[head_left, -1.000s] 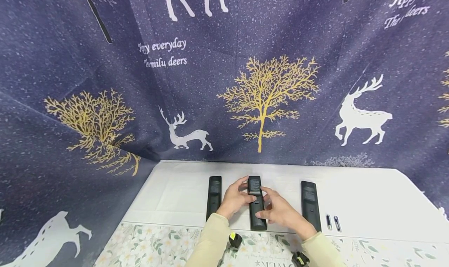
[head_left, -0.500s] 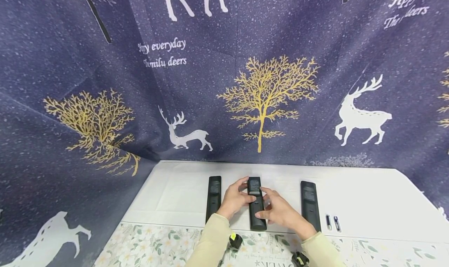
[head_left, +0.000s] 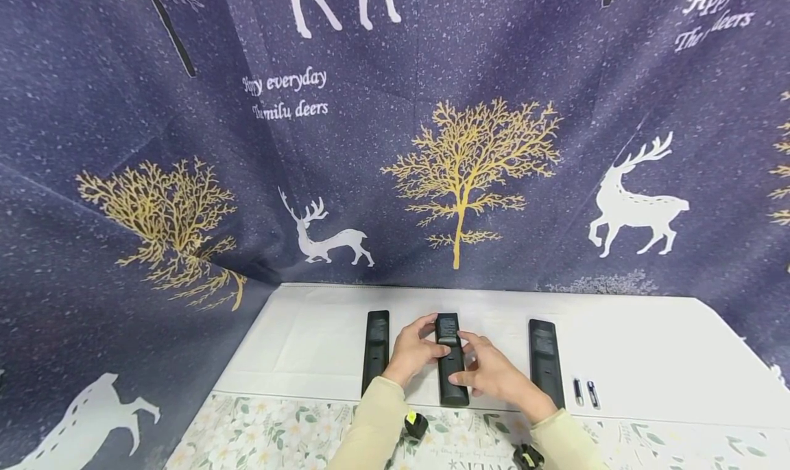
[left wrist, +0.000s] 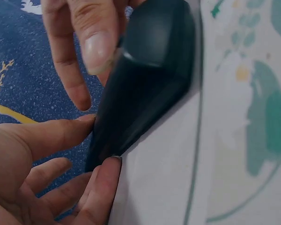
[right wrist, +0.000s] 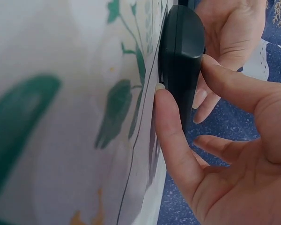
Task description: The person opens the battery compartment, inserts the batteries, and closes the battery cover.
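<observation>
A black remote control (head_left: 453,367) lies face down in the middle of the white table, its labelled back up. My left hand (head_left: 415,350) grips its left side near the far end, the thumb across the back. From the right, my right hand (head_left: 492,368) holds the same remote, its thumb on the lower half. The left wrist view shows the remote's rounded near end (left wrist: 154,51) between thumb and fingers of both hands. In the right wrist view, thumb and forefinger pinch the remote (right wrist: 182,51) by its edge. Parts of its sides are hidden by fingers.
Another black remote (head_left: 377,346) lies to the left, a third (head_left: 546,360) to the right. Two small dark-and-silver cylinders (head_left: 578,391), apparently batteries, lie beside the right one. A floral cloth (head_left: 278,429) covers the table's front; a deer-print curtain (head_left: 370,147) hangs behind.
</observation>
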Demonstrator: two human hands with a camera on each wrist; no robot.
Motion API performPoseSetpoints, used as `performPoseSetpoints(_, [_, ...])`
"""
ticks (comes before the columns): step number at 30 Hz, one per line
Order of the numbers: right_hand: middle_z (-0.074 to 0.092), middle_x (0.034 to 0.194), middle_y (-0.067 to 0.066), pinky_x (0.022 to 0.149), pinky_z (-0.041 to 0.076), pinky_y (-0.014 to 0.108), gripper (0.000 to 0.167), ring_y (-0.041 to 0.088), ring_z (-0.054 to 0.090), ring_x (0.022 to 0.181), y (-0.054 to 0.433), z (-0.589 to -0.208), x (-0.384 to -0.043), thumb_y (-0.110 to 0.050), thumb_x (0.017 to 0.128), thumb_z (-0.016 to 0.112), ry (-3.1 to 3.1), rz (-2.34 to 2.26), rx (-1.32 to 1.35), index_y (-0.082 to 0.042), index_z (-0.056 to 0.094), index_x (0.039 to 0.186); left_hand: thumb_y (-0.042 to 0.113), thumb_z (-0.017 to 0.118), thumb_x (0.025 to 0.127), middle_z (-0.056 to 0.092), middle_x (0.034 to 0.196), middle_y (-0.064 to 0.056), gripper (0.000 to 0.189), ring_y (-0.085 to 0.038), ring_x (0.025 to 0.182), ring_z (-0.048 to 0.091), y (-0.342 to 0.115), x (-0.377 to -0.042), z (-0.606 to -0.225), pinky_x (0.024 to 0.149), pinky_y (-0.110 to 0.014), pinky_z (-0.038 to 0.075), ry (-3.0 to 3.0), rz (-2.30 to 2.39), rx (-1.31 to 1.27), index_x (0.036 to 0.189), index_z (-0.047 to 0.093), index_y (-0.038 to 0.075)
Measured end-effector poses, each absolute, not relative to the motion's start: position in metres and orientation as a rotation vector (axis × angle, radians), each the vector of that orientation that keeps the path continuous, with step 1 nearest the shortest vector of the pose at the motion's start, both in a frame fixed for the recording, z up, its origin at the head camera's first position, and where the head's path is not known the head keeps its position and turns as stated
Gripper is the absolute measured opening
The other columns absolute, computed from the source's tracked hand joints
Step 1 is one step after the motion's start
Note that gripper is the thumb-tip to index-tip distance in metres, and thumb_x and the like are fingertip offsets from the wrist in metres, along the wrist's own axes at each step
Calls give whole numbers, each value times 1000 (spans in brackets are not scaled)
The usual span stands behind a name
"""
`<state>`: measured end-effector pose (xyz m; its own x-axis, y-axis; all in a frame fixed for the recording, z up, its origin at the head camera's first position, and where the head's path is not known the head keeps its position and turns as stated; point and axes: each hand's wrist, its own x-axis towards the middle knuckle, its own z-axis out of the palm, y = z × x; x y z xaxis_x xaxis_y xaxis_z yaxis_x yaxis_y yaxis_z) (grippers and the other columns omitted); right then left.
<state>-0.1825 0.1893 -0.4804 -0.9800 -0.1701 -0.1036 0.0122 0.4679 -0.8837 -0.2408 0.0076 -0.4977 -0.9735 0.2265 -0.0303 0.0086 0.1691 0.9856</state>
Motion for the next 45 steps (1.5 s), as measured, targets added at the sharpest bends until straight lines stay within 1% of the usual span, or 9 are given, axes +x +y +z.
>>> performPoseSetpoints(13, [51, 132, 28, 60, 63, 40, 92, 24, 67, 87, 191, -481, -183, -6, 86, 89, 2507, -1543, -198, 10, 35, 158, -10, 84, 78, 62, 145, -23, 76, -17, 83, 73, 8, -244, -501, 72, -32, 64, 2308, 1873, 219, 149, 60, 3])
performPoseSetpoints(24, [51, 131, 28, 60, 63, 40, 92, 23, 68, 85, 191, -482, -184, -8, 87, 89, 2502, -1547, -220, 10, 34, 159, -8, 83, 80, 60, 146, -24, 73, -19, 85, 74, 6, -240, -497, 74, -35, 65, 2295, 1897, 218, 149, 59, 2])
performPoseSetpoints(28, [53, 129, 26, 59, 63, 41, 91, 25, 69, 89, 190, -480, -186, -7, 88, 89, 2508, -1545, -210, 9, 35, 159, -7, 83, 82, 60, 146, -25, 72, -20, 85, 73, 5, -240, -493, 74, -36, 65, 2300, 1891, 214, 149, 59, 2])
performPoseSetpoints(31, [54, 129, 26, 59, 63, 41, 91, 26, 69, 91, 190, -480, -186, -7, 88, 88, 2506, -1545, -218, 10, 34, 159, -3, 83, 84, 59, 146, -27, 70, -24, 94, 74, 5, -239, -492, 74, -36, 65, 2322, 1877, 202, 150, 59, 1])
performPoseSetpoints(33, [54, 130, 27, 59, 63, 41, 91, 25, 69, 89, 190, -480, -185, -7, 88, 88, 2507, -1543, -225, 10, 34, 159, 0, 82, 87, 58, 146, -27, 68, -32, 103, 74, 4, -239, -492, 75, -38, 65, 2334, 1886, 198, 150, 58, 1])
performPoseSetpoints(35, [54, 131, 30, 60, 63, 41, 91, 26, 69, 87, 190, -479, -184, -9, 89, 88, 2509, -1540, -232, 10, 34, 159, 4, 82, 89, 58, 146, -27, 66, -39, 116, 69, 5, -239, -491, 78, -38, 65, 2351, 1895, 193, 151, 58, 1])
performPoseSetpoints(38, [54, 133, 31, 61, 63, 42, 90, 28, 69, 89, 192, -477, -182, -10, 90, 87, 2512, -1537, -235, 10, 34, 159, 9, 81, 92, 60, 146, -24, 63, -46, 126, 63, 5, -237, -488, 79, -39, 65, 2378, 1913, 203, 150, 58, 2])
performPoseSetpoints(40, [55, 132, 30, 63, 63, 41, 89, 30, 70, 93, 194, -475, -181, -11, 90, 87, 2526, -1530, -240, 11, 34, 158, 13, 81, 93, 61, 146, -21, 62, -45, 129, 62, 7, -235, -484, 78, -36, 65, 2407, 1905, 215, 150, 59, 3])
performPoseSetpoints(45, [57, 132, 27, 73, 62, 41, 90, 31, 69, 101, 204, -470, -179, -18, 90, 87, 2595, -1499, -237, 11, 36, 158, 26, 81, 94, 64, 144, -17, 63, -33, 116, 71, 12, -228, -473, 75, -35, 63, 2472, 1859, 272, 151, 61, 9])
